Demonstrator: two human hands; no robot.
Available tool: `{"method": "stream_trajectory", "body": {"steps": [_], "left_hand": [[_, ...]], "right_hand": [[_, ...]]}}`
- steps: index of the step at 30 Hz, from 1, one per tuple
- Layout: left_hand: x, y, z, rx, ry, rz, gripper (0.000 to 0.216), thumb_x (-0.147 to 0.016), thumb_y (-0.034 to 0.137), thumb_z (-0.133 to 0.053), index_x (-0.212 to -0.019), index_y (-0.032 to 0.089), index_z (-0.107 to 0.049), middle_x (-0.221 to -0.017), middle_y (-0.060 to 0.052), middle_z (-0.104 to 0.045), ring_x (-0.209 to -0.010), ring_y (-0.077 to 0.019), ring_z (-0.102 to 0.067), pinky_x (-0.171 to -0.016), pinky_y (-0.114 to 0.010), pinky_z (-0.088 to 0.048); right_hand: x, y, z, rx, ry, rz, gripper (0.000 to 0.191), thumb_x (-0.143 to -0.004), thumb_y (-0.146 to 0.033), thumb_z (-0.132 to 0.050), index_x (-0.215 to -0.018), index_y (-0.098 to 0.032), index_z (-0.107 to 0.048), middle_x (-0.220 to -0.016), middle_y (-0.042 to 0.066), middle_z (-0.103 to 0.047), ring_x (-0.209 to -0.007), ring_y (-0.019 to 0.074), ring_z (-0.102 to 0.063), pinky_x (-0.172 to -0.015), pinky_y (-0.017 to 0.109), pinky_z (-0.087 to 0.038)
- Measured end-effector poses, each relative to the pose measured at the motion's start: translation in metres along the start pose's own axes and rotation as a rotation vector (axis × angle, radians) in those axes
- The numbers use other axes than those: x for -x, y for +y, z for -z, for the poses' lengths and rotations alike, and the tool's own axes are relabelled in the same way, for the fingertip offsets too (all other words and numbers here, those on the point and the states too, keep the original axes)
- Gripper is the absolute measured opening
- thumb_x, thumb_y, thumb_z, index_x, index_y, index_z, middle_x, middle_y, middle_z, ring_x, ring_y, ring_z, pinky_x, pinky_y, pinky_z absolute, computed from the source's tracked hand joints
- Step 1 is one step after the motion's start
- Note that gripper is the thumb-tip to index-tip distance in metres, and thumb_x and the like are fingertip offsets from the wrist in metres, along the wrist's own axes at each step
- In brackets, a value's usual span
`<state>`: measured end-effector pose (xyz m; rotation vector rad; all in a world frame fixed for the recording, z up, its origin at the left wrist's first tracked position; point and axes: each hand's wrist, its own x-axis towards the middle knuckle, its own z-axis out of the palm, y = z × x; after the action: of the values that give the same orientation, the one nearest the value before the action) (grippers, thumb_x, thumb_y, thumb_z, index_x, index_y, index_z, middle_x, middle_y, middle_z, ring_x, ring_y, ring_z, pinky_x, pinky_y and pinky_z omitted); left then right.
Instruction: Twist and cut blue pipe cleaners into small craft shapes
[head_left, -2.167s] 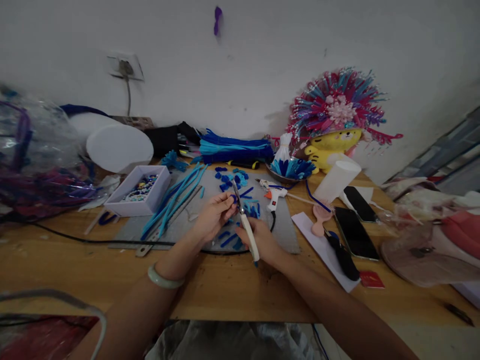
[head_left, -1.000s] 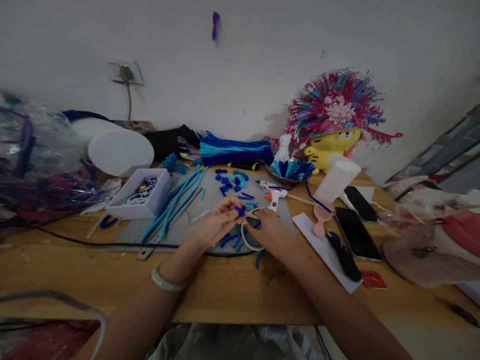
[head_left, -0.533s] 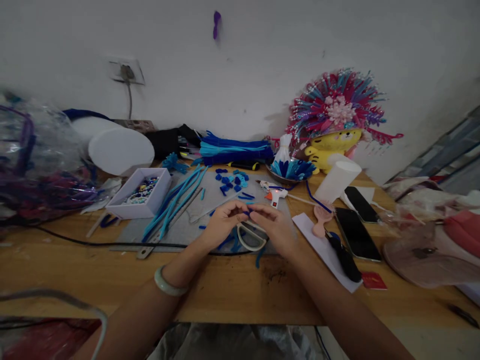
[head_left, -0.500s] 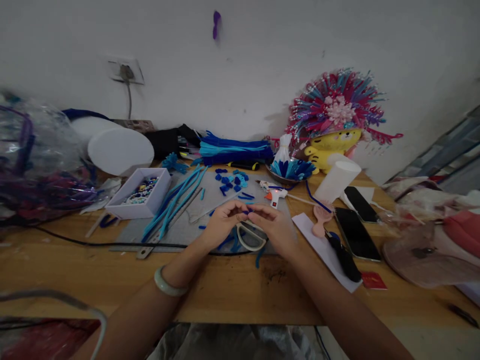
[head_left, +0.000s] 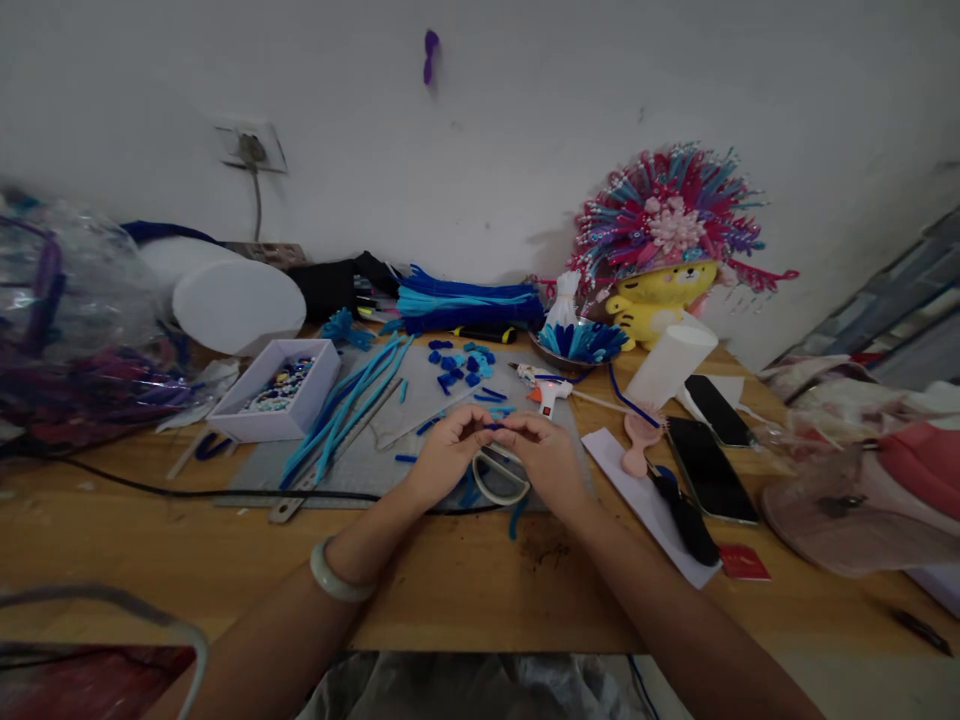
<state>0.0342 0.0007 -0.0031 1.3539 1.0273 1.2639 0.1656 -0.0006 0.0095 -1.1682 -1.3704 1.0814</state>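
Over the grey mat, my left hand (head_left: 448,452) and my right hand (head_left: 550,459) meet fingertip to fingertip. Both pinch a short piece of dark blue pipe cleaner (head_left: 494,427), mostly covered by the fingers. White-handled scissors (head_left: 501,498) show just below the fingers; whether they lie on the mat or touch my right hand, I cannot tell. Beyond the hands lie small blue curled pieces (head_left: 459,362) and short cut blue lengths. Long light and dark blue pipe cleaners (head_left: 360,400) stretch out to the left of my left hand.
A white box of beads (head_left: 311,392) stands at left, a black cable (head_left: 187,492) crossing in front. Behind my right hand sit a glue gun (head_left: 551,395) and a bowl of blue pieces (head_left: 551,354). Phones (head_left: 711,468), a pink brush (head_left: 637,445) and a decorated yellow plush (head_left: 660,300) are at right.
The fingertips have shifted slightly on the blue piece, and both hands stay together in nearly the same place. The view has tilted a little.
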Motion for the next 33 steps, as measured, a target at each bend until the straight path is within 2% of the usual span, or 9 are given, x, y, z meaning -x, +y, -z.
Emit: {"method": "stream_trajectory", "body": {"steps": [3,5,10,13,17,20,25,28,33], "left_hand": [[0.0006,0.0008,-0.0021,-0.036,0.007,0.010,0.005,-0.066,0.019,-0.057,-0.068,0.016,-0.054,-0.064,0.003,-0.050,-0.063,-0.0097,-0.045,-0.062,-0.022,-0.037],[0.0007,0.0007,-0.0036,-0.060,0.010,0.028,0.006,-0.066,0.021,-0.056,-0.067,0.016,-0.052,-0.062,0.004,-0.049,-0.061,-0.0098,-0.045,-0.061,-0.022,-0.037],[0.0003,-0.0029,-0.0062,0.064,-0.001,0.091,0.018,-0.064,0.023,-0.059,-0.073,0.017,-0.045,-0.059,0.006,-0.046,-0.055,-0.0080,-0.044,-0.055,-0.021,-0.036],[0.0006,-0.0057,-0.0061,0.168,-0.028,0.101,0.027,-0.063,0.023,-0.062,-0.080,0.018,-0.042,-0.060,0.007,-0.048,-0.055,-0.0074,-0.046,-0.055,-0.020,-0.036],[0.0003,-0.0072,-0.0036,0.168,-0.084,0.123,0.025,-0.069,0.031,-0.057,-0.085,0.017,-0.045,-0.059,0.005,-0.051,-0.054,-0.0085,-0.048,-0.055,-0.022,-0.035],[-0.0010,-0.0049,-0.0015,0.088,-0.141,0.164,0.023,-0.072,0.038,-0.052,-0.075,0.016,-0.048,-0.056,0.004,-0.051,-0.049,-0.0080,-0.044,-0.051,-0.022,-0.033],[-0.0024,0.0001,-0.0005,-0.071,-0.147,0.163,0.023,-0.071,0.036,-0.053,-0.063,0.016,-0.046,-0.053,0.005,-0.047,-0.049,-0.0074,-0.041,-0.052,-0.022,-0.032],[-0.0026,-0.0005,-0.0007,-0.099,-0.114,0.145,0.021,-0.072,0.034,-0.051,-0.063,0.017,-0.045,-0.053,0.005,-0.046,-0.050,-0.0076,-0.040,-0.052,-0.022,-0.032],[-0.0025,-0.0031,-0.0002,-0.138,-0.147,0.107,0.020,-0.072,0.032,-0.050,-0.061,0.017,-0.044,-0.052,0.006,-0.041,-0.050,-0.0076,-0.038,-0.050,-0.021,-0.029]], "right_hand": [[-0.0004,0.0024,0.0012,0.079,0.018,0.088,0.006,-0.062,-0.024,-0.063,-0.059,-0.019,-0.061,-0.069,0.000,-0.061,-0.070,0.0135,-0.055,-0.068,0.025,-0.042],[-0.0005,0.0036,0.0019,0.109,0.014,0.091,0.010,-0.064,-0.026,-0.060,-0.059,-0.018,-0.060,-0.065,0.000,-0.059,-0.067,0.0132,-0.053,-0.064,0.025,-0.041],[-0.0020,0.0059,0.0027,0.167,-0.026,-0.089,0.015,-0.069,-0.028,-0.052,-0.059,-0.017,-0.056,-0.051,-0.004,-0.048,-0.052,0.0105,-0.044,-0.052,0.022,-0.034],[-0.0048,0.0077,0.0037,0.183,-0.057,-0.138,0.015,-0.070,-0.026,-0.050,-0.059,-0.017,-0.053,-0.049,-0.005,-0.045,-0.048,0.0090,-0.040,-0.049,0.022,-0.031],[-0.0084,0.0077,0.0074,0.160,-0.061,-0.183,0.017,-0.071,-0.028,-0.051,-0.060,-0.016,-0.055,-0.048,-0.005,-0.044,-0.047,0.0084,-0.039,-0.048,0.021,-0.030],[-0.0091,0.0046,0.0091,0.150,-0.031,-0.203,0.018,-0.071,-0.032,-0.054,-0.065,-0.015,-0.059,-0.050,-0.004,-0.047,-0.049,0.0087,-0.041,-0.049,0.021,-0.031],[-0.0096,0.0040,0.0070,0.180,-0.094,-0.180,0.017,-0.070,-0.031,-0.055,-0.075,-0.016,-0.061,-0.063,-0.002,-0.056,-0.055,0.0093,-0.047,-0.054,0.022,-0.036],[-0.0097,0.0071,0.0058,0.245,-0.104,-0.147,0.016,-0.071,-0.031,-0.054,-0.070,-0.016,-0.058,-0.063,-0.001,-0.055,-0.057,0.0104,-0.047,-0.056,0.023,-0.037],[-0.0063,0.0073,0.0071,0.331,-0.102,0.068,0.014,-0.072,-0.025,-0.051,-0.060,-0.017,-0.050,-0.060,-0.002,-0.048,-0.061,0.0112,-0.044,-0.058,0.023,-0.035]]}}
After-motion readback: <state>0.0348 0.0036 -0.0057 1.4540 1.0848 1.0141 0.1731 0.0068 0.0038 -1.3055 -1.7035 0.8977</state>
